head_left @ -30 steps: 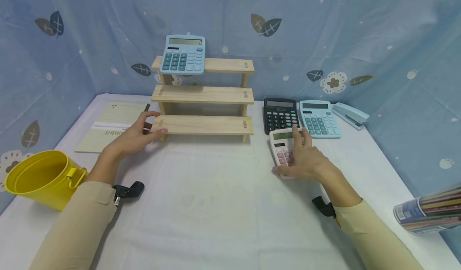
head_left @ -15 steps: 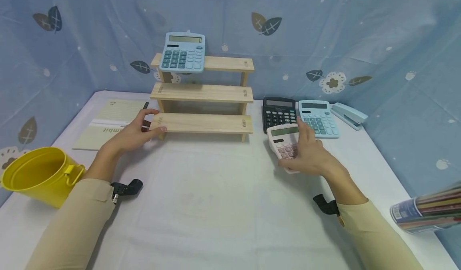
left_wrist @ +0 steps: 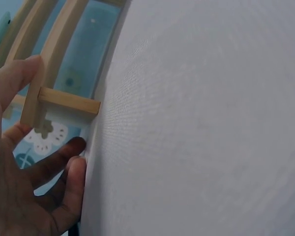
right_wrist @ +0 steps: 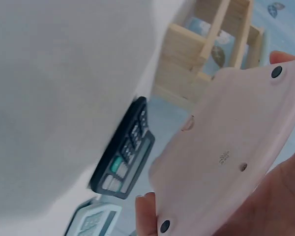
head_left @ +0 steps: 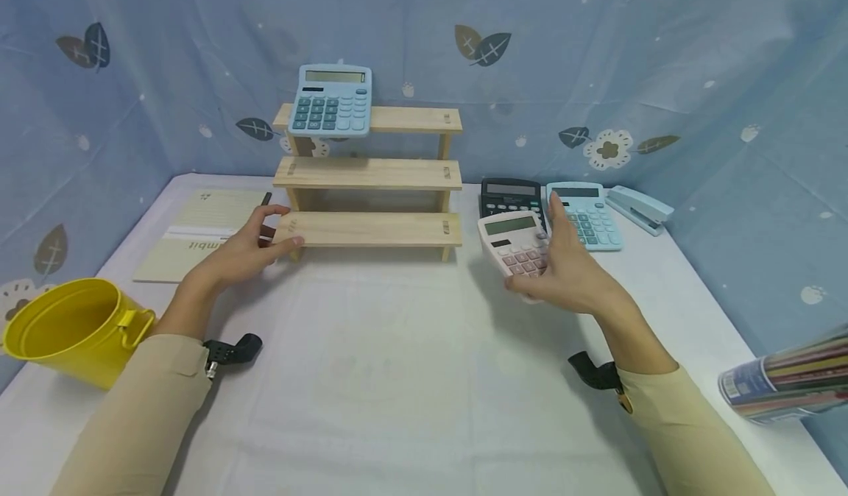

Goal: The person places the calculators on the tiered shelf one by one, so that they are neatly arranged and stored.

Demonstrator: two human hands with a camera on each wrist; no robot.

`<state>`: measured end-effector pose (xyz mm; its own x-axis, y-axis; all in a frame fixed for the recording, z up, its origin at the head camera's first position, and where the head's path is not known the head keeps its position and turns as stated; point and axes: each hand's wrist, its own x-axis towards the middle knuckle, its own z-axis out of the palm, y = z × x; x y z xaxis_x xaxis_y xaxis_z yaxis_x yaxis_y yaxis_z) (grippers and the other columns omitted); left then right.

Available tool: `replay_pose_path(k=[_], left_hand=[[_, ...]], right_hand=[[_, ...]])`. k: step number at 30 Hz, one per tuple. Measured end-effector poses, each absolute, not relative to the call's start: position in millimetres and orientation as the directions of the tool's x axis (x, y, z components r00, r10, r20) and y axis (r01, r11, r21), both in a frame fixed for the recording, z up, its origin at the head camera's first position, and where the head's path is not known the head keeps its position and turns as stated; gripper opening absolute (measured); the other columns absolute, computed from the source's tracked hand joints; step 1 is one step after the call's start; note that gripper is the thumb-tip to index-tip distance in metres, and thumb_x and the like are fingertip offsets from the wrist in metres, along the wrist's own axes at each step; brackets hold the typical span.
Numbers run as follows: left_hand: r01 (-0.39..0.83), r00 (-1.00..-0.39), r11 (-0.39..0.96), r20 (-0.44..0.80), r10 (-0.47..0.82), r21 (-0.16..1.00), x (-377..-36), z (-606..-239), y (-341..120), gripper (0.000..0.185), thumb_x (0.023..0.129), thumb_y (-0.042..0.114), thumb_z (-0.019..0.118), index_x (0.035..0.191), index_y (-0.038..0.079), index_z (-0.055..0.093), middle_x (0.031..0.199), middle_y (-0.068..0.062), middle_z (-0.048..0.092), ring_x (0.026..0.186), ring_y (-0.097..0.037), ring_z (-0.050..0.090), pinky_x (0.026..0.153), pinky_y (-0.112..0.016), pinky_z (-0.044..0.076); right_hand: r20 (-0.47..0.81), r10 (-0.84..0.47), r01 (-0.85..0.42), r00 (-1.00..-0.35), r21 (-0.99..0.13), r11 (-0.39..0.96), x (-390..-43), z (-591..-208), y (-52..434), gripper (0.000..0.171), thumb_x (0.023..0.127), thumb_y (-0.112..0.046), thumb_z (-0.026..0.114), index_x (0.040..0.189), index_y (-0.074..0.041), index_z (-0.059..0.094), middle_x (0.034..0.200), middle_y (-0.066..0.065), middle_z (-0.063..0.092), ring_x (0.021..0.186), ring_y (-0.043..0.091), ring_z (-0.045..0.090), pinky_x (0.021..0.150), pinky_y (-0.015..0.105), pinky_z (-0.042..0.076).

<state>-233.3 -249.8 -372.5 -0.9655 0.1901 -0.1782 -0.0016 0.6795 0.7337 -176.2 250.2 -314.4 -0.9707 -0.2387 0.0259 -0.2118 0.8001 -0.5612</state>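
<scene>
Head view showed the right hand (head_left: pixel 563 279) grasping a pink calculator (head_left: pixel 515 242), lifted off the tabletop (head_left: pixel 397 378) just right of the wooden shelf (head_left: pixel 368 174). The left hand (head_left: pixel 241 249) rested with relaxed fingers against the shelf's lowest board at its left end. A black calculator (head_left: pixel 506 190) and a light blue calculator (head_left: pixel 586 213) lay further right of the shelf; another blue calculator (head_left: pixel 330 101) stood on its top board

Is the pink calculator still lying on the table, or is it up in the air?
Apart. In the right wrist view the right hand grips the pink calculator lifted, its underside and rubber feet exposed, clear of the table.
</scene>
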Motion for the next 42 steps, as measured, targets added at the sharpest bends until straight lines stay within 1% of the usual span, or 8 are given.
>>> replay_pose_path(k=[4, 8, 11, 14, 22, 29, 31, 42], left_hand=[[-0.003, -0.966, 0.675, -0.178, 0.19, 0.738, -233, -375, -251, 0.09, 0.096, 0.063, 0.062, 0.163, 0.031, 0.01, 0.146, -0.026, 0.043, 0.128, -0.04, 0.048, 0.09, -0.049, 0.046], [-0.009, -0.966, 0.682, -0.182, 0.183, 0.731, -233, -374, -250, 0.091, 0.096, 0.064, 0.061, 0.163, 0.031, 0.009, 0.146, -0.026, 0.043, 0.127, -0.04, 0.049, 0.09, -0.048, 0.046], [-0.008, -0.966, 0.687, -0.184, 0.183, 0.727, -233, -373, -250, 0.09, 0.096, 0.064, 0.061, 0.162, 0.031, 0.01, 0.147, -0.026, 0.043, 0.128, -0.041, 0.048, 0.091, -0.049, 0.045], [-0.01, -0.965, 0.688, -0.186, 0.183, 0.726, -233, -373, -250, 0.091, 0.096, 0.065, 0.061, 0.163, 0.031, 0.009, 0.148, -0.027, 0.041, 0.131, -0.042, 0.046, 0.093, -0.052, 0.045], [-0.016, -0.968, 0.691, -0.185, 0.17, 0.723, -235, -372, -249, 0.092, 0.094, 0.068, 0.06, 0.163, 0.032, 0.009, 0.149, -0.027, 0.041, 0.132, -0.043, 0.046, 0.097, -0.057, 0.043], [-0.014, -0.965, 0.685, -0.189, 0.181, 0.729, -236, -373, -249, 0.092, 0.095, 0.066, 0.061, 0.163, 0.032, 0.009, 0.149, -0.028, 0.041, 0.132, -0.043, 0.046, 0.097, -0.056, 0.043], [-0.016, -0.965, 0.684, -0.189, 0.179, 0.73, -236, -373, -249, 0.092, 0.095, 0.066, 0.061, 0.163, 0.032, 0.008, 0.15, -0.029, 0.04, 0.133, -0.044, 0.045, 0.097, -0.057, 0.043], [-0.02, -0.969, 0.697, -0.186, 0.165, 0.717, -234, -371, -250, 0.094, 0.093, 0.069, 0.061, 0.163, 0.031, 0.009, 0.148, -0.027, 0.042, 0.132, -0.042, 0.047, 0.095, -0.055, 0.044]], right_hand=[[0.077, -0.229, -0.228, -0.97, -0.605, 0.763, -177, -309, 246, 0.144, 0.075, -0.039, 0.089, 0.16, -0.021, -0.027, 0.17, 0.019, -0.002, 0.141, 0.044, 0.029, 0.112, 0.068, 0.028], [0.095, -0.208, -0.219, -0.974, -0.647, 0.731, -178, -304, 243, 0.141, 0.078, -0.037, 0.088, 0.159, -0.028, -0.026, 0.17, 0.015, -0.004, 0.148, 0.046, 0.023, 0.111, 0.071, 0.026], [0.104, -0.19, -0.211, -0.976, -0.655, 0.725, -179, -301, 240, 0.139, 0.079, -0.038, 0.087, 0.159, -0.032, -0.026, 0.171, 0.012, -0.005, 0.153, 0.046, 0.014, 0.112, 0.073, 0.023], [0.107, -0.177, -0.203, -0.978, -0.651, 0.731, -182, -296, 236, 0.138, 0.079, -0.038, 0.086, 0.159, -0.03, -0.026, 0.171, 0.012, -0.005, 0.152, 0.045, 0.016, 0.113, 0.072, 0.024], [0.136, -0.155, -0.206, -0.978, -0.665, 0.717, -196, -282, 227, 0.135, 0.08, -0.035, 0.084, 0.159, -0.03, -0.025, 0.171, 0.013, -0.002, 0.143, 0.045, 0.031, 0.111, 0.065, 0.03], [0.164, -0.144, -0.218, -0.976, -0.7, 0.68, -214, -272, 213, 0.131, 0.082, -0.034, 0.083, 0.161, -0.029, -0.021, 0.171, 0.011, -0.001, 0.149, 0.044, 0.027, 0.112, 0.064, 0.03], [0.169, -0.14, -0.219, -0.976, -0.71, 0.669, -220, -270, 208, 0.13, 0.081, -0.035, 0.083, 0.161, -0.029, -0.018, 0.17, 0.011, 0.001, 0.147, 0.043, 0.029, 0.112, 0.063, 0.032], [0.258, -0.133, -0.278, -0.957, -0.685, 0.673, -250, -253, 178, 0.127, 0.077, -0.041, 0.085, 0.164, -0.027, -0.007, 0.168, 0.012, 0.008, 0.148, 0.035, 0.029, 0.117, 0.057, 0.029]])
